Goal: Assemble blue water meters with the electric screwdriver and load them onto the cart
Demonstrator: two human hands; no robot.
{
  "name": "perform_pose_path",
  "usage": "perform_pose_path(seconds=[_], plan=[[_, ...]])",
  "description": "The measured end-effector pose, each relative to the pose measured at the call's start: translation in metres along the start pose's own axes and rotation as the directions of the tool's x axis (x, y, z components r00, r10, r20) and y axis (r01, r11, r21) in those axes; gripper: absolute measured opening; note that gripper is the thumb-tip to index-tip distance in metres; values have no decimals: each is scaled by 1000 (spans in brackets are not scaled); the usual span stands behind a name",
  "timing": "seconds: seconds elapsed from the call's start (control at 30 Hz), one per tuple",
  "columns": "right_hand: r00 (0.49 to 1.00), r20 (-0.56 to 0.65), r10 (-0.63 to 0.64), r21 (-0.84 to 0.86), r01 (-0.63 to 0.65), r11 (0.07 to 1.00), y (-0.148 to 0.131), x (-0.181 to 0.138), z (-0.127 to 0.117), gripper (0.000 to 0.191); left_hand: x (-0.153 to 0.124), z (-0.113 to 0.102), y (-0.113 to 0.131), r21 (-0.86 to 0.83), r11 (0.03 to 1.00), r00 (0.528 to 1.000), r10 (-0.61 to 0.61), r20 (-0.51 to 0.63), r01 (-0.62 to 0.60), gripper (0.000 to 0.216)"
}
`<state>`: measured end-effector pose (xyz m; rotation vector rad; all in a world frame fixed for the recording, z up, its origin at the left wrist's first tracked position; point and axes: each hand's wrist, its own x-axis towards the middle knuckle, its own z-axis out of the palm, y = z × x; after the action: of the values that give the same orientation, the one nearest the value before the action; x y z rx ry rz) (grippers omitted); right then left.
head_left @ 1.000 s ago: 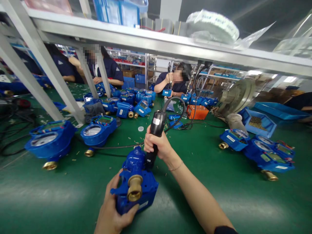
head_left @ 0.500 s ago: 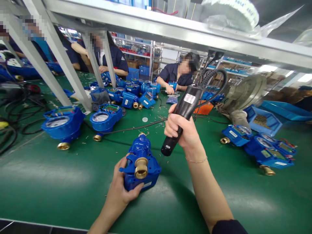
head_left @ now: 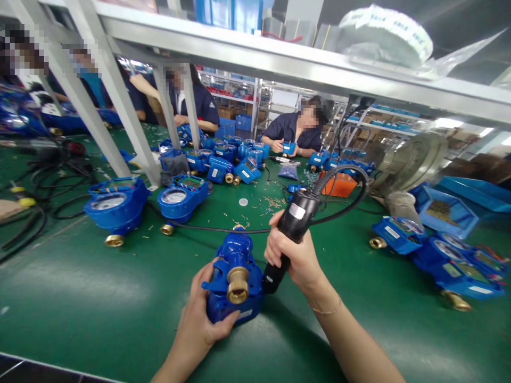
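My left hand (head_left: pixel 202 319) grips a blue water meter (head_left: pixel 233 279) that lies on the green table (head_left: pixel 99 298), its brass threaded port (head_left: pixel 238 276) pointing toward me. My right hand (head_left: pixel 293 255) is closed around a black electric screwdriver (head_left: pixel 289 234) with a coiled cable. The driver slants down to the left and its lower end sits against the right side of the meter. The bit itself is hidden behind the meter body.
Two blue meters (head_left: pixel 115 205) with brass fittings lie at the left, several more (head_left: pixel 443 252) at the right. A blue tray of small parts (head_left: pixel 443 210) and an orange box (head_left: pixel 339 186) stand behind. Black cables (head_left: pixel 35 197) lie left; several seated people work across the table.
The screwdriver, lifted clear of the meter half a second ago, has come back down against its right side. My left hand has kept its hold on the meter.
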<state>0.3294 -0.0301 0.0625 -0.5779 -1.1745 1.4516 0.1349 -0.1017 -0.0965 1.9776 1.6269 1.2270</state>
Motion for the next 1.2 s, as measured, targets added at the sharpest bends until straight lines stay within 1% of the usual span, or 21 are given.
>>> perform_pose_path(seconds=[0.07,0.1,0.2,0.27,0.37,0.43,0.67,0.83,0.93,1.03,1.1,1.2], plan=[[997,-78,-16,-17,15,1000,-1,-1,0,18,0,2,0,-6,1000,1000,25,3,-25,92],[995,-98,-16,-16,15,1000,-2,-2,1,18,1,3,0,-19,999,1000,29,-8,-29,92],[997,-80,-2,20,4,1000,-1,-4,-2,24,2,7,5,-83,997,996,4,-84,-11,88],[997,-71,-4,51,8,999,2,-5,-5,27,3,9,8,-136,991,993,-27,-112,12,86],[998,-56,2,89,3,996,8,-8,-9,24,3,10,8,-186,982,995,-44,-94,25,85],[1000,-20,9,94,-7,996,9,-8,-10,25,2,11,5,-195,980,995,-51,-84,34,87],[998,62,14,120,-22,993,2,-4,-6,21,2,11,-3,-217,976,998,-39,-39,30,91],[990,136,25,152,-46,987,-4,2,-8,19,4,5,0,-168,986,1000,-8,-29,3,91],[989,138,44,145,-64,987,-5,5,-9,18,5,2,1,-124,992,1000,4,-27,-7,91],[987,147,61,125,-80,989,-6,9,-9,17,6,1,2,-121,993,1000,10,-14,-12,91],[986,152,68,107,-85,991,-12,14,-8,15,6,1,4,-130,992,1000,-8,9,9,92],[989,147,33,111,-49,993,-34,26,-7,16,7,-5,8,-148,988,997,-23,78,34,94]])
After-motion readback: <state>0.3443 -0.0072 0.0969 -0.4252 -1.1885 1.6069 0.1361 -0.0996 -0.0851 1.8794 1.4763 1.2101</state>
